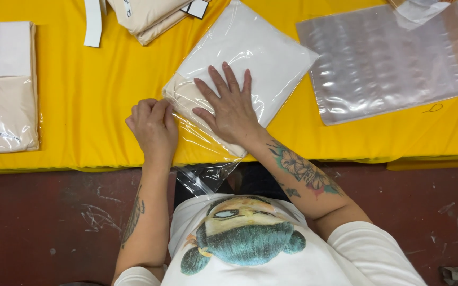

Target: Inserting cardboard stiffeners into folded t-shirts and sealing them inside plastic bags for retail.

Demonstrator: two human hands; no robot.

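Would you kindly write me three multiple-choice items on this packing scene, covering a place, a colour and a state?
1. Where does the right hand rest?
A. on the red floor
B. flat on the bagged white garment
C. on the stack of empty clear bags

2. What colour is the table cover?
A. blue
B. green
C. yellow

3. How is the left hand?
A. curled at the bag's open edge
B. spread flat
C. hanging off the table

Answers: B, its palm presses the package; C, bright yellow shows all around; A, its fingers are bent at the plastic.
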